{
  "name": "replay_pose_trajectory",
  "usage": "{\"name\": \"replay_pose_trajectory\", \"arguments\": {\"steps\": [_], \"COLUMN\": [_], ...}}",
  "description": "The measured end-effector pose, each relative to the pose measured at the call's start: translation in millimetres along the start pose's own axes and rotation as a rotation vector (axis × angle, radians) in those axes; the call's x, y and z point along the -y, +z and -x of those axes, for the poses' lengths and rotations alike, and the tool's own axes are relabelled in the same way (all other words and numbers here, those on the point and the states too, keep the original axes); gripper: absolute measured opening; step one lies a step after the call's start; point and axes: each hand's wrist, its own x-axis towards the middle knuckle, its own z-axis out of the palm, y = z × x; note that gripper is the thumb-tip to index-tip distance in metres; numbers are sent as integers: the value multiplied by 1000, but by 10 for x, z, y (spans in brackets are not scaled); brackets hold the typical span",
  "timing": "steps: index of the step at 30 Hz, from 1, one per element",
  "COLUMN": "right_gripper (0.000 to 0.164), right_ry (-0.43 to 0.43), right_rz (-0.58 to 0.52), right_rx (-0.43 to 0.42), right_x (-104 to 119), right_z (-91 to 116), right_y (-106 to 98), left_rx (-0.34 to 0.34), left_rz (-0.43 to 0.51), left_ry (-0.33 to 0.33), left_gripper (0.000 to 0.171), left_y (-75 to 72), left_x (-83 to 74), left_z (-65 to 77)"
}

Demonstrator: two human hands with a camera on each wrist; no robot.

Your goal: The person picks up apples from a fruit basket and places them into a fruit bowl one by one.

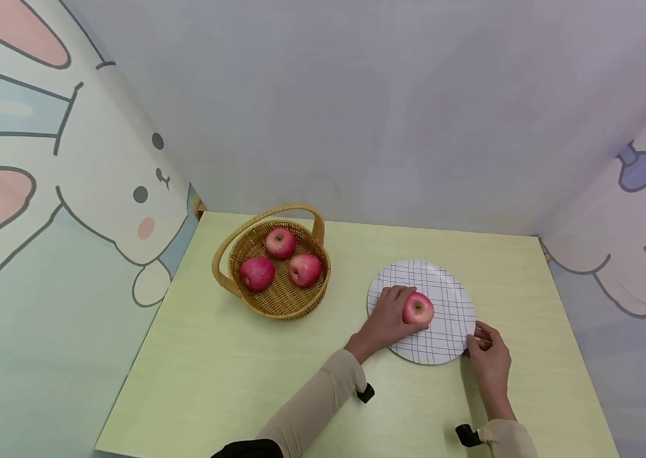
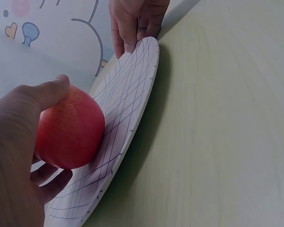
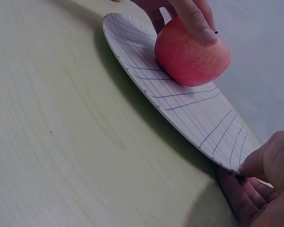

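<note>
In the head view, gripped a red apple (image 1: 418, 309) in the left hand (image 1: 393, 316), with fingers and thumb curled round it, at about the middle of the grid-patterned plate (image 1: 454, 299). Pinched the plate's near right edge with the right hand (image 1: 490, 362). Had three other apples (image 1: 280, 243) off to the left in the wicker basket (image 1: 277, 305), well apart from the plate on the pale table (image 1: 197, 375). Could perhaps tilt the plate by raising that one edge, and so send the apple rolling once loosed. Found no lettering on the cartoon-painted wall (image 1: 128, 210).

In the left wrist view, held the apple between thumb and fingers, close against the plate's face. Saw shadow beneath the rim, but could not tell a raised base from a resting one. Might let the apple bump down or roll through too early a loosening of the fingers. Read no label or sticker.

In the right wrist view, clasped the rim with thumb above and curled fingers beneath. Saw the apple seemingly touching the plate. Might lose that thin rim through a weak pinch, or trap fingertips by pressing down. Made out no brand or writing, only blue lines.
</note>
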Motion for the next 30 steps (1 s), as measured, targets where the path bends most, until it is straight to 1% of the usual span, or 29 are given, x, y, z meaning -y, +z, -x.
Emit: {"name": "replay_pose_trajectory", "arguments": {"steps": [10,19,23,30], "right_gripper": [45,45,45,45], "right_ry": [1,3,14,4], "right_rz": [-7,-8,-6,1], "right_rx": [-4,5,4,-7], "right_x": [0,26,23,-9], "right_z": [5,10,7,-8], "right_y": [9,-4,2,13], "left_rx": [19,16,18,20], "left_rz": [-51,-138,-139,-120], "left_ry": [-11,27,24,18], "left_gripper": [84,83,82,83], "left_y": [9,-6,-4,-5], "left_x": [-15,-31,-30,-25], "left_z": [-23,-4,-1,5]}}
